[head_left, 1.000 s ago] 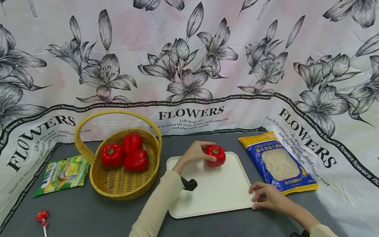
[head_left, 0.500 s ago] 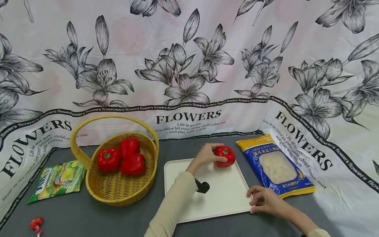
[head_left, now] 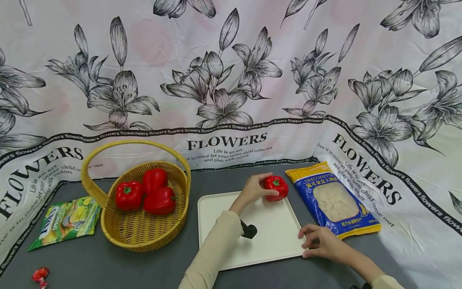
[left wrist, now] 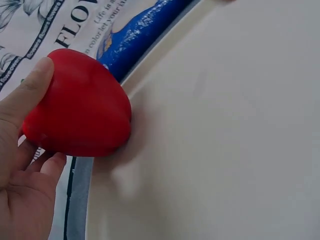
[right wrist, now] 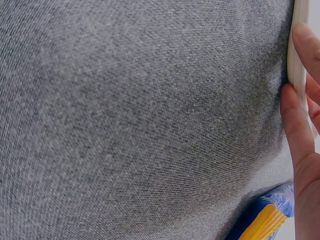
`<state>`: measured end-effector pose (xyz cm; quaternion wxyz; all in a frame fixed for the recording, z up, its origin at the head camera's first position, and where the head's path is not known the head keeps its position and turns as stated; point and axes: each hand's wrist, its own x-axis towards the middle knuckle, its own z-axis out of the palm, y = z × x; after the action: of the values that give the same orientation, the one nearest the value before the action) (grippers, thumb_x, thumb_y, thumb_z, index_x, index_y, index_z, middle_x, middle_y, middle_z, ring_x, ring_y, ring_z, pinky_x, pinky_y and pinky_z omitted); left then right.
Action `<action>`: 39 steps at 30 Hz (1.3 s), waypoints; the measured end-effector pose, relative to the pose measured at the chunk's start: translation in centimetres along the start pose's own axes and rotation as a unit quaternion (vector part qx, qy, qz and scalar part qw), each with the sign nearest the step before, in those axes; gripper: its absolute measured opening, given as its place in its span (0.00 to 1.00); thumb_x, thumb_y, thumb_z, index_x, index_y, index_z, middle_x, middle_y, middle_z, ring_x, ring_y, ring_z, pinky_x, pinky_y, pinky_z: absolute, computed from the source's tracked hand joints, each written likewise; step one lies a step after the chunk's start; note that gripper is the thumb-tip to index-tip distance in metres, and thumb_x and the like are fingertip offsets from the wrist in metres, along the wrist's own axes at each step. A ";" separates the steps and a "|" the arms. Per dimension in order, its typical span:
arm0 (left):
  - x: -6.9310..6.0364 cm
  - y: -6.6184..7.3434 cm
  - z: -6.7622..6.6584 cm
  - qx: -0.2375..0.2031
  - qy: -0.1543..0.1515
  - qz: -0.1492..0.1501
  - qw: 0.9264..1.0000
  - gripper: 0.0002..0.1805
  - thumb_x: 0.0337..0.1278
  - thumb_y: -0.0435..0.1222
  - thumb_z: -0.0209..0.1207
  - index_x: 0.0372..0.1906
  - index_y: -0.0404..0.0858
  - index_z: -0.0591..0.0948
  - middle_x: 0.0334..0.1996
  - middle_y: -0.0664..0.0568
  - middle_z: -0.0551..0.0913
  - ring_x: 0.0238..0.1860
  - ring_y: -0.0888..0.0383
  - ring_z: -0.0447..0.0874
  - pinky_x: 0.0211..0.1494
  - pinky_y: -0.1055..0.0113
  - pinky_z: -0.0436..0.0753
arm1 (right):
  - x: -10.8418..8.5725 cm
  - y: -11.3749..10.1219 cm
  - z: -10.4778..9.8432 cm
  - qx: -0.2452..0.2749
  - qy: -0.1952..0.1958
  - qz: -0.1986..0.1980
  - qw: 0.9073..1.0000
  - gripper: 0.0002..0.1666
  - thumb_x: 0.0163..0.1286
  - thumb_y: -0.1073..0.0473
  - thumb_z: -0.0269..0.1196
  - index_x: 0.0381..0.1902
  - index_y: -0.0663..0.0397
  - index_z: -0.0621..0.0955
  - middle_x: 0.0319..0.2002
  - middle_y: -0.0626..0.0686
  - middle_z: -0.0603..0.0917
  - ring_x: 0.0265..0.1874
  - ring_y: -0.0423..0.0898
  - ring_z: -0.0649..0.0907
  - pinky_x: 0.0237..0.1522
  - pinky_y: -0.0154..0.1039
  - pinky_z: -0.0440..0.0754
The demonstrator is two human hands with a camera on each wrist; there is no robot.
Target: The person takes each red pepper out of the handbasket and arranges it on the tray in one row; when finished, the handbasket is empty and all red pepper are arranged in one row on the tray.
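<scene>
Cream tray (head_left: 276, 226), gripped at near right corner by fingers of right hand (head_left: 319, 241).
Left of tray, yellow basket (head_left: 138, 233) with three peppers (head_left: 155, 181); right of tray, blue bag (head_left: 335, 202); at tray's far right corner, red pepper (head_left: 278, 186) held between thumb and fingers of left hand (head_left: 253, 189).

White cloth backdrop (head_left: 267, 110), black lily prints (head_left: 223, 107), black lettered border (head_left: 216, 125); dark grey tabletop (head_left: 144, 269)

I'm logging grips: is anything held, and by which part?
Left hand: red pepper, by opposite sides. Right hand touches the tray's edge; whether it grips is unclear.
</scene>
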<state>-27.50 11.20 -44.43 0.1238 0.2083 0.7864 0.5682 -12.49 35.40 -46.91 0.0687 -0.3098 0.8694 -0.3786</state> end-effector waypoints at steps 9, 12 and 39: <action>-0.5 -0.1 -0.5 0.008 0.001 0.004 1.000 0.39 0.48 0.39 0.71 0.68 0.40 0.70 0.64 0.48 0.73 0.64 0.51 0.71 0.60 0.65 0.75 | 0.4 -0.3 0.3 0.006 0.001 -0.002 1.000 0.10 0.55 0.53 0.73 0.26 0.51 0.85 0.40 0.54 0.79 0.31 0.35 0.79 0.30 0.32 0.84; -0.6 -0.1 -0.7 0.016 0.002 0.006 1.000 0.40 0.47 0.39 0.72 0.68 0.39 0.70 0.64 0.48 0.73 0.63 0.51 0.72 0.60 0.66 0.75 | 0.5 -0.4 0.5 0.005 0.001 -0.005 1.000 0.09 0.55 0.53 0.73 0.25 0.50 0.85 0.39 0.54 0.79 0.31 0.35 0.79 0.30 0.32 0.83; -4.5 2.1 -5.4 0.023 0.036 0.053 0.998 0.31 0.44 0.39 0.73 0.59 0.47 0.80 0.59 0.56 0.78 0.61 0.57 0.75 0.60 0.60 0.76 | 0.2 -0.2 0.0 -0.016 0.001 -0.014 1.000 0.09 0.54 0.53 0.73 0.24 0.49 0.84 0.39 0.53 0.79 0.31 0.33 0.79 0.29 0.32 0.83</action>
<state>-25.48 5.15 -40.87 0.0604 0.2321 0.7910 0.5628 -12.52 35.16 -46.73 0.0574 -0.3226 0.8708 -0.3664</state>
